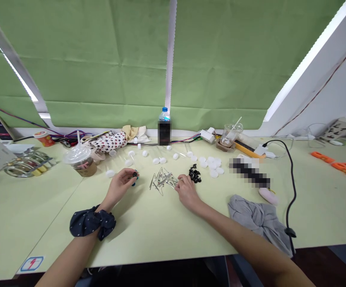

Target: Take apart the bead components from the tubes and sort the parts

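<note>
pale green laminate covers the table [149, 235] on which i have both forearms resting. my left hand [119, 186] lies palm-in with thumb and fingertips pressed together on a small black-and-teal part [135, 175], which sits just above the tabletop at the fingertips; its exact form is too small to tell. a dark polka-dot scrunchie [92, 223] wraps my left wrist. my right hand [186, 191] rests on the table with its fingers at the right edge of a loose heap of metal pins [162, 179]; i cannot tell whether those fingers are pinching a pin or only touching the heap. just beyond that hand lies a small pile of black beads [195, 174], and beyond that a scatter of white caps [211, 163] running leftward across the middle of the table. a lidded plastic cup with a brown drink [80, 160] stands to the left of my left hand. a water bottle [164, 126] stands upright at the back edge, against the green blind [107, 59]. a crumpled grey cloth [259, 219] lies beside my right forearm, with a black cable [291, 187] to its right.
</note>
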A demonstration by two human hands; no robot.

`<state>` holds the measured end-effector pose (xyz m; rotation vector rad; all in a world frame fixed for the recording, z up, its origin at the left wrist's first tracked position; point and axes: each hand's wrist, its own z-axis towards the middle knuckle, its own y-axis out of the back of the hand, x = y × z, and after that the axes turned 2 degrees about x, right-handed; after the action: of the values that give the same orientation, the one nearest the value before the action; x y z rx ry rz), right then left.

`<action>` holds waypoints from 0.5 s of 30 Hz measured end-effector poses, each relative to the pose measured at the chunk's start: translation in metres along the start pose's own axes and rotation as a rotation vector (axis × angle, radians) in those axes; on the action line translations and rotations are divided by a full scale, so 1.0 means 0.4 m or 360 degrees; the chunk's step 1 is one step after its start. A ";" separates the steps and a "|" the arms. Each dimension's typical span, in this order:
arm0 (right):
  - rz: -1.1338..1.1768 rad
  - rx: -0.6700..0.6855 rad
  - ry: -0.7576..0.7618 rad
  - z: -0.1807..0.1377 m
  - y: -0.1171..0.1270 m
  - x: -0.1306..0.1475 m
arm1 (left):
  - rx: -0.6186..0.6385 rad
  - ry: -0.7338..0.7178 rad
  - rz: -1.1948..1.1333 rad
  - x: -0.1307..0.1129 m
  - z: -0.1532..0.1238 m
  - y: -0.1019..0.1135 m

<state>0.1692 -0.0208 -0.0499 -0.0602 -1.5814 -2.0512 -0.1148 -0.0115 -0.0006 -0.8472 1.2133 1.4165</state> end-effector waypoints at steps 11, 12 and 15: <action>0.0080 -0.0100 0.0100 0.001 0.019 0.028 | 0.0106 -0.0066 0.0000 -0.020 -0.015 -0.059; 0.0086 -0.0102 0.0145 0.001 0.020 0.033 | 0.0130 -0.0048 -0.0011 -0.017 -0.016 -0.063; 0.0075 -0.0086 0.0180 0.001 0.019 0.040 | 0.0169 0.0011 -0.0053 0.000 -0.015 -0.072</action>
<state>0.1588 -0.0277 -0.0374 -0.0010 -1.4428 -2.0244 -0.0873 -0.0186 -0.0087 -0.7958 1.2624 1.3119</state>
